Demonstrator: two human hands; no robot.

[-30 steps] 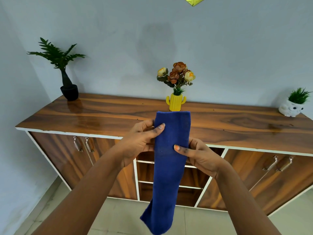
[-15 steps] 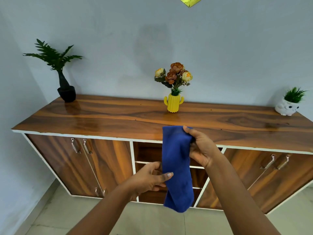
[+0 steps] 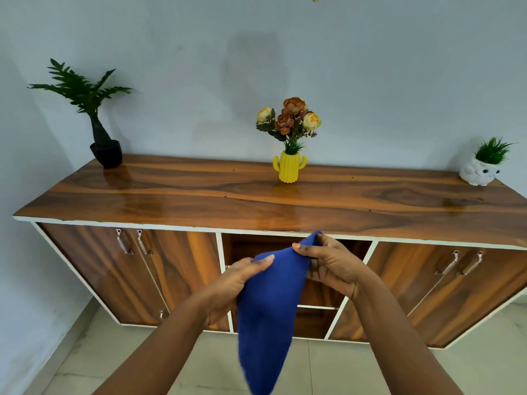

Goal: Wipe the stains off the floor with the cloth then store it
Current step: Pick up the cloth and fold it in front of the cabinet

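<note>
Gripping blue cloth (image 3: 268, 303), both hands, by sideboard (image 3: 199, 195)

The cloth (image 3: 268, 306) looks soft, matt blue fabric. The worktop (image 3: 199, 195) is glossy wood grain. The door handles (image 3: 124, 241) are shiny metal; the floor (image 3: 342, 369) is smooth pale tile.

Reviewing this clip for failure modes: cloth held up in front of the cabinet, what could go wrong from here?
1. The blue cloth is pinched only at its top edge by the left hand and right hand; most of it hangs loose, so a slack grip could drop it on the floor.
2. The open shelf bay is narrow; the dangling tail may catch on the white divider or trail out.
</note>
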